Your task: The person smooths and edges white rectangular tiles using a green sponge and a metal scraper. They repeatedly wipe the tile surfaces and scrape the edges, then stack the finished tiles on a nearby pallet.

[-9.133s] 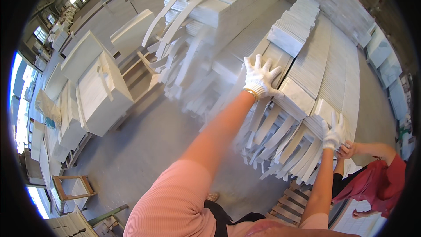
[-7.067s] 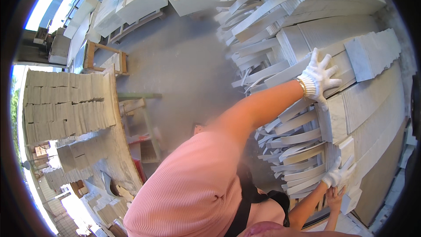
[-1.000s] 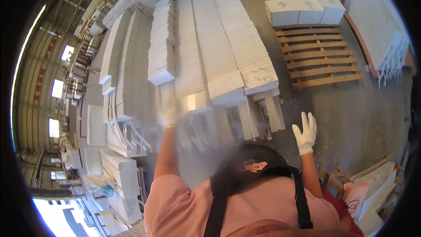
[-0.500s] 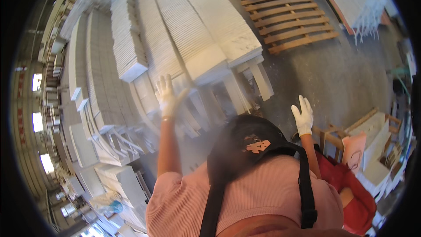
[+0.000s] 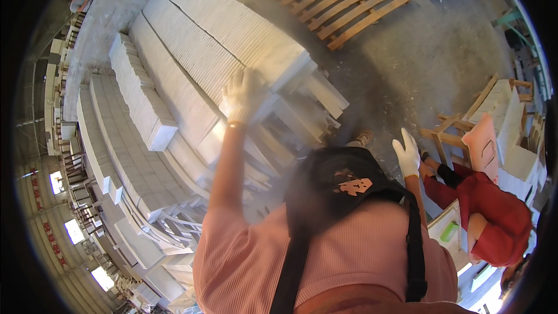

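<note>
My left hand [image 5: 239, 94], in a white glove, reaches forward with its fingers stretched out. It overlaps the near end of a long stack of thin white slabs [image 5: 192, 26] standing on edge in rows; whether it touches them I cannot tell. Pale supports [image 5: 325, 96] show under the stack's near end. My right hand [image 5: 407, 154], also in a white glove, is held up at my right side, fingers extended and thumb apart. Nothing is in it, and the grey floor [image 5: 381, 113] lies behind it.
A slatted wooden pallet [image 5: 349, 0] lies beyond the stack. A narrower slab row [image 5: 139, 96] and longer stacks [image 5: 116, 134] stand to the left. At right, a person in red [image 5: 494, 215] sits near a wooden frame [image 5: 444, 136], a pink cushion [image 5: 482, 148] and a green block [image 5: 449, 231].
The view has turned, bringing more of the person in red into sight. My left hand now overlaps the stack's near end further to the right. My right hand stays raised with its fingers extended.
</note>
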{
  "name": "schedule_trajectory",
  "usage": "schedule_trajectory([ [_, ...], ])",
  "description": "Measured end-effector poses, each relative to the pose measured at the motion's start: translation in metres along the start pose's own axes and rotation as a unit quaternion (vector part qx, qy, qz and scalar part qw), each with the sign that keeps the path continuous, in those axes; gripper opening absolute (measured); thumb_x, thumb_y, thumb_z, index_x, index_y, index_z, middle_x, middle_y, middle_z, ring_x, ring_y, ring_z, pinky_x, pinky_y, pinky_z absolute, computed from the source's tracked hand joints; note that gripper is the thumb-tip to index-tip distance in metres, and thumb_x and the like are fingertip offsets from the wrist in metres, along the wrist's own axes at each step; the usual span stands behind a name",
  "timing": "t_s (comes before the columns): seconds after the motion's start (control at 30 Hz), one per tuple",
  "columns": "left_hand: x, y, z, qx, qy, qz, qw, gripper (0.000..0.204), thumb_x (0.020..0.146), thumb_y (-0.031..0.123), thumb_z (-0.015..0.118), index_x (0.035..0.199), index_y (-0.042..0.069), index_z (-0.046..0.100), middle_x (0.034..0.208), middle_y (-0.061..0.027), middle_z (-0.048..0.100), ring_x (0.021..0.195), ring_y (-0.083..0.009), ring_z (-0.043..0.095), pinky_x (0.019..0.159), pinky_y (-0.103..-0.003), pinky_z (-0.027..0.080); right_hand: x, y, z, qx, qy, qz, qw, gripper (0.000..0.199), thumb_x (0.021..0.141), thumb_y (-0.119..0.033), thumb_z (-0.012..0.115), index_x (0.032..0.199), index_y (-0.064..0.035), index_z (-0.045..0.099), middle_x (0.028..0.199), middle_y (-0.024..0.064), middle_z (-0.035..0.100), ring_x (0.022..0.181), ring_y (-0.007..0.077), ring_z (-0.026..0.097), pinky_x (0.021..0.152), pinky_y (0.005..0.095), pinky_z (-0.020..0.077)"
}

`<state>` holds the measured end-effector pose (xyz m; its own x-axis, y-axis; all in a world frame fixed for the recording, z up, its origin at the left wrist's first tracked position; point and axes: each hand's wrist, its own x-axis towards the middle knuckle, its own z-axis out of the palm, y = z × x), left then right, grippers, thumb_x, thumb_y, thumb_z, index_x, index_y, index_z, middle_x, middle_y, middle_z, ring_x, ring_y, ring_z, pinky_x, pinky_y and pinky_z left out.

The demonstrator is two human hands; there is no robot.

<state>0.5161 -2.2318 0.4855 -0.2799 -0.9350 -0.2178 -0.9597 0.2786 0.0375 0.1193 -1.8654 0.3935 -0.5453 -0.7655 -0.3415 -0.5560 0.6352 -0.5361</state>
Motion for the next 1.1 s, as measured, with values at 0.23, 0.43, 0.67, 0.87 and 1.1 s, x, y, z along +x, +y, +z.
schedule_trajectory([
  [0.23,-0.003,-0.01,-0.009,0.016,-0.043,-0.005,0.999,0.101,0.066,0.04,0.091,0.155,0.025,0.048,0.156,-0.0118,0.05,0.137,-0.0373,0.054,0.112,-0.049,0.048,-0.005,0.078,-0.014,0.041,-0.003,0.058,0.997,0.058,0.099,-0.033,0.066,0.147,-0.0013,0.057,0.148,0.0234,0.058,0.138,0.0384,0.053,0.117,0.0435,0.0396],
  [0.43,-0.003,-0.022,0.007,-0.001,-0.035,-0.012,0.999,0.107,0.066,0.042,0.091,0.159,0.023,0.042,0.16,-0.0124,0.046,0.143,-0.0377,0.049,0.116,-0.048,0.044,0.03,0.135,-0.038,0.072,-0.012,0.061,0.995,0.057,0.1,-0.034,0.065,0.146,-0.0008,0.057,0.149,0.0217,0.057,0.139,0.0357,0.053,0.117,0.0429,0.0393],
  [0.67,-0.008,0.028,0.025,-0.011,0.089,-0.044,0.995,0.103,0.073,0.042,0.089,0.161,0.017,0.041,0.165,-0.0222,0.037,0.153,-0.0387,0.036,0.122,-0.055,0.033,0.064,0.184,-0.083,0.127,0.003,0.047,0.991,0.053,0.103,-0.028,0.063,0.147,0.0005,0.056,0.148,0.023,0.057,0.138,0.036,0.053,0.118,0.0422,0.0381],
  [0.87,0.001,0.188,0.02,-0.099,0.162,0.125,0.974,0.09,0.073,0.041,0.089,0.149,0.012,0.049,0.151,-0.0185,0.046,0.14,-0.0392,0.045,0.111,-0.052,0.044,0.073,0.234,-0.077,0.05,-0.067,0.07,0.994,0.059,0.102,-0.029,0.064,0.146,0.009,0.053,0.147,0.0254,0.058,0.137,0.0332,0.056,0.115,0.0385,0.0406],
  [1.1,-0.004,0.293,-0.015,-0.272,-0.061,0.159,0.947,0.088,0.08,0.04,0.079,0.154,0.006,0.045,0.157,-0.023,0.044,0.144,-0.0426,0.043,0.117,-0.049,0.04,0.173,0.215,-0.076,0.068,-0.15,0.037,0.986,0.058,0.102,-0.028,0.065,0.145,0.0089,0.054,0.147,0.025,0.059,0.136,0.0327,0.056,0.115,0.0384,0.0411],
])
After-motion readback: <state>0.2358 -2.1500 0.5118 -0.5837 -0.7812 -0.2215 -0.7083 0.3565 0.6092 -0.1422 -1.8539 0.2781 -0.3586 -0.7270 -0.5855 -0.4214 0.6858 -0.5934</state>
